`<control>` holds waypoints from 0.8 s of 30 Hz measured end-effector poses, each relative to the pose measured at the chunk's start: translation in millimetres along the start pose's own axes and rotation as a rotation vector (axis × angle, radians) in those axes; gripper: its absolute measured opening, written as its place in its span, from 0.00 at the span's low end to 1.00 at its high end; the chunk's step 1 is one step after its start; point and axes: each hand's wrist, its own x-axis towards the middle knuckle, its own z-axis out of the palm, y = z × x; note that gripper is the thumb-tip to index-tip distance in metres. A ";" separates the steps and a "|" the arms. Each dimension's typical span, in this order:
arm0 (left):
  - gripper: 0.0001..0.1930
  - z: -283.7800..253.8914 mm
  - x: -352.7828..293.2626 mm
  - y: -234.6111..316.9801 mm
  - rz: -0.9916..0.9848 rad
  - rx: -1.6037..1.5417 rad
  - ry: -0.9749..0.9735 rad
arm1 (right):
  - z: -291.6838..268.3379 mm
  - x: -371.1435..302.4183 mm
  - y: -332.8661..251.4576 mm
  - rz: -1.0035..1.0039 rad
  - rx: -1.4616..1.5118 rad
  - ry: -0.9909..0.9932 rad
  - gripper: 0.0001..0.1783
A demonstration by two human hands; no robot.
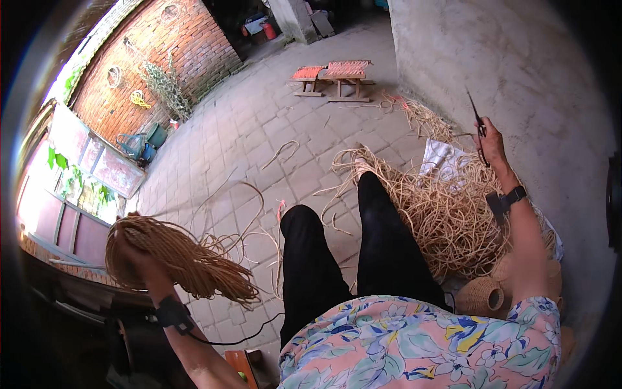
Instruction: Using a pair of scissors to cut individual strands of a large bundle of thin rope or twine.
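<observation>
My left hand (pixel 135 258), out to the left, is closed around a thick bundle of twisted straw cord (pixel 194 262). The bundle's loose ends hang toward my knees, and a few long strands trail from it over the floor. Raised at the right near the wall, my right hand (pixel 494 146) grips a pair of dark scissors (pixel 480 122) by the handles, with the blades pointing up and away from me. Below that hand spreads a big tangled heap of straw cord (pixel 447 220), reaching to my right foot.
Small woven baskets (pixel 476 297) sit by my right hip. A white cloth (pixel 443 159) lies at the heap's far side. Two low stools with reddish woven seats (pixel 348 69) stand ahead on the paved floor (pixel 259 123). A plastered wall (pixel 518 84) rises close on the right.
</observation>
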 end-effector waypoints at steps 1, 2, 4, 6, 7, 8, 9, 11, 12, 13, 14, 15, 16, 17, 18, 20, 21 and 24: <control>0.23 11.0 -12.8 -10.4 0.032 0.037 -0.034 | -10.6 5.2 9.7 0.118 0.084 -0.063 0.07; 0.23 21.9 -24.1 -19.6 0.065 0.076 -0.067 | -13.9 7.5 18.8 0.176 0.119 -0.173 0.07; 0.24 44.4 -33.8 -28.8 0.004 0.045 -0.060 | -18.3 3.7 33.8 -0.005 -0.346 -0.142 0.10; 0.26 62.5 -39.5 -38.4 -0.168 -0.090 -0.054 | -18.1 -7.5 44.9 0.043 -0.669 -0.117 0.18; 0.26 67.2 -42.2 -40.1 -0.212 -0.090 0.037 | -17.2 -14.4 48.0 0.089 -0.305 -0.173 0.20; 0.26 70.8 -44.9 -43.6 -0.234 -0.093 0.048 | -15.3 -22.9 49.1 0.152 0.017 -0.187 0.22; 0.26 74.0 -48.5 -50.6 -0.266 -0.112 0.050 | -14.4 -30.2 48.3 0.248 0.283 -0.166 0.25; 0.25 79.0 -46.5 -57.7 -0.320 -0.187 0.082 | -8.3 -49.8 38.7 0.288 0.618 -0.191 0.25; 0.25 80.2 -47.1 -60.7 -0.311 -0.206 0.029 | -6.9 -57.2 29.0 0.390 0.763 -0.193 0.25; 0.25 80.4 -47.9 -60.7 -0.319 -0.204 0.025 | -0.3 -65.2 16.7 0.386 0.925 -0.248 0.26; 0.25 81.3 -49.3 -61.3 -0.305 -0.194 0.024 | 6.0 -75.6 2.7 0.375 1.079 -0.298 0.26; 0.25 83.3 -49.9 -60.9 -0.289 -0.185 0.023 | 14.4 -86.4 -12.1 0.313 1.243 -0.372 0.26; 0.25 85.1 -51.6 -59.7 -0.275 -0.181 0.009 | 24.0 -96.9 -27.4 0.356 1.265 -0.415 0.24; 0.25 87.6 -53.7 -57.3 -0.268 -0.179 0.015 | 34.0 -104.7 -42.5 0.463 1.235 -0.487 0.26; 0.25 91.3 -55.4 -54.7 -0.267 -0.181 0.004 | 43.9 -116.3 -56.4 0.449 1.277 -0.651 0.30; 0.26 99.2 -61.3 -48.8 -0.265 -0.183 -0.010 | 68.5 -139.8 -83.4 0.165 1.496 -1.138 0.30; 0.26 103.4 -64.9 -46.0 -0.249 -0.190 -0.011 | 81.1 -151.9 -96.2 0.150 1.508 -1.345 0.31; 0.25 115.1 -76.3 -37.3 -0.236 -0.198 0.015 | 115.8 -191.3 -130.7 0.329 1.201 -1.660 0.33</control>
